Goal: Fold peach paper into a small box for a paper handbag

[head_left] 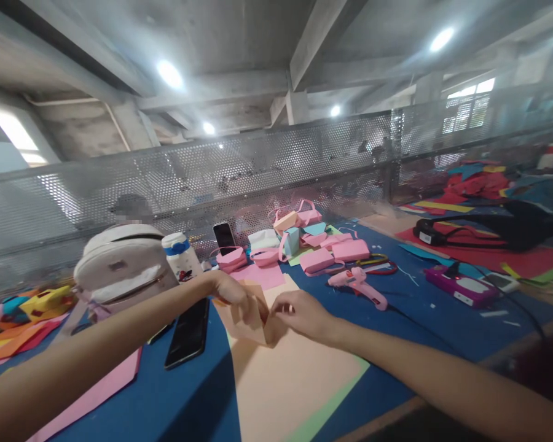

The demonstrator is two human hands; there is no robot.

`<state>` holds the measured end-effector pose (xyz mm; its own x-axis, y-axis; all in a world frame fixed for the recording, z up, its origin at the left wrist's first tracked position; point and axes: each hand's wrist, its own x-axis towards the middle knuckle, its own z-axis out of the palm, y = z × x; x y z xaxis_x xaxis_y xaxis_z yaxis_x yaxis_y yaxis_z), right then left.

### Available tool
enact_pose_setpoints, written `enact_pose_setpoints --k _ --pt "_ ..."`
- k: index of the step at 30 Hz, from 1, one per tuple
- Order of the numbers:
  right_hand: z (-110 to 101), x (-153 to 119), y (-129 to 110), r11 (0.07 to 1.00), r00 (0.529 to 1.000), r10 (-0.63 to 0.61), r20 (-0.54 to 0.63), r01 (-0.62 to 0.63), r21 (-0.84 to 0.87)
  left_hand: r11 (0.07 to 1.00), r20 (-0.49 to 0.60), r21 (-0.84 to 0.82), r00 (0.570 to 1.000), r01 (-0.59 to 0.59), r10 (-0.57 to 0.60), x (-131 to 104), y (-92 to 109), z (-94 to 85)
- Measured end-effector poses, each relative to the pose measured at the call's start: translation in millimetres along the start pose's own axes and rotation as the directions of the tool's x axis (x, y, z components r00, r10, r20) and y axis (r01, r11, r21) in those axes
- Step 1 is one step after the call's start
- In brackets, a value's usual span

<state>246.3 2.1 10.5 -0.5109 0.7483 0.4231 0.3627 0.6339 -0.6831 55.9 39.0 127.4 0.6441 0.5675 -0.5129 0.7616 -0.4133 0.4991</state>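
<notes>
In the middle of the view, a small tan folded paper box (pixel 251 319) stands partly open above peach paper sheets (pixel 295 387). My left hand (pixel 233 291) reaches over the box from the left, with its fingers curled into the opening and gripping a panel. On the other side, my right hand (pixel 299 313) pinches the box's right edge between thumb and fingers. The left fingertips are partly hidden by the paper. A pink glue gun (pixel 357 285) lies to the right of my right hand.
Several pink paper bags (pixel 317 261) sit behind the hands. A white backpack (pixel 120 261), a bottle (pixel 180 255) and a black phone (pixel 187 334) are at left. Scissors (pixel 378 265) and a purple power strip (pixel 461 285) lie right. A perforated metal screen (pixel 276 172) borders the blue table.
</notes>
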Motion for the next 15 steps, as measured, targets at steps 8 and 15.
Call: enact_pose_setpoints --k 8,15 --pt "-11.3 -1.5 -14.3 0.885 0.824 -0.465 -0.325 0.422 -0.197 0.986 0.115 0.165 0.993 -0.033 0.014 -3.8 13.7 -17.2" --pt "-8.7 -1.0 -14.4 0.888 0.922 -0.384 -0.039 0.358 -0.288 0.959 0.067 0.266 0.994 -0.098 0.083 -6.4 22.1 -16.2"
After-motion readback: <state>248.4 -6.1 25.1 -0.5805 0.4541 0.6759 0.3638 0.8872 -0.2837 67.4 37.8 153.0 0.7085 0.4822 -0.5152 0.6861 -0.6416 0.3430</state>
